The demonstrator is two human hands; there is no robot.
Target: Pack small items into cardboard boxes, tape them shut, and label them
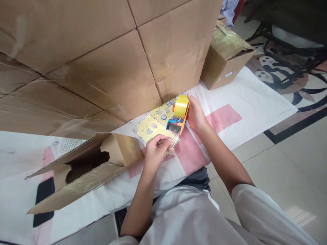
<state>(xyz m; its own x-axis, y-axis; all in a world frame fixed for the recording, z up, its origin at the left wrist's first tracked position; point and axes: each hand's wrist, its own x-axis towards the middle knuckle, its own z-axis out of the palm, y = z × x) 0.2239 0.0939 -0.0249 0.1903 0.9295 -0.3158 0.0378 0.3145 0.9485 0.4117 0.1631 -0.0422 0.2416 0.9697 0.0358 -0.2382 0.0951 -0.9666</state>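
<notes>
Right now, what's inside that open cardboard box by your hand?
The open box lies on its side near the left hand. Through its flaps only brown cardboard walls and a dark hollow show. Anything deeper in is hidden by shadow and the flaps.

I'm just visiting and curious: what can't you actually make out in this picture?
- Head view: inside of the open cardboard box, dark behind its flaps.
- The print on the yellow sheet, too small, partly under the tape dispenser.
- The right hand grip, hidden behind the dispenser.
- Clear tape end at the left hand, hard to see.
</notes>
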